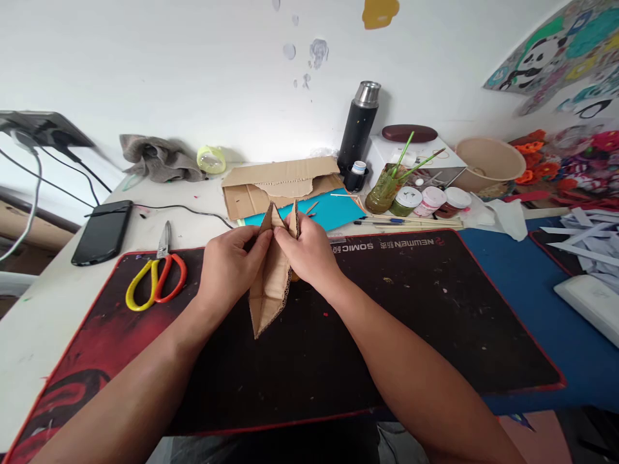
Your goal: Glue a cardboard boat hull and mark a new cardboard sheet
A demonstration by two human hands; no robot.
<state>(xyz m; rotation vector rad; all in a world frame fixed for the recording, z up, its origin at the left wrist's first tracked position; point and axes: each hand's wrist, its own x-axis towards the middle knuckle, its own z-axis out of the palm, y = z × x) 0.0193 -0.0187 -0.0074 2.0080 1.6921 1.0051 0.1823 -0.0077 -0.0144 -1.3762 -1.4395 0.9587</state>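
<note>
A folded piece of brown corrugated cardboard (271,283) stands on edge over the black desk mat (387,309), its sides bent up into a narrow trough. My left hand (227,267) pinches its left flap near the top. My right hand (309,254) grips the right flap, fingers closed on the edge. Both hands meet at the upper end of the piece, just above the mat.
Yellow and red scissors (157,277) lie on the mat's left corner, a black phone (102,232) beyond them. Flat cardboard sheets (275,183), teal paper (329,209), a black flask (358,125), paint jars (425,201) and a bowl (486,164) line the back. Paper strips (585,241) lie right.
</note>
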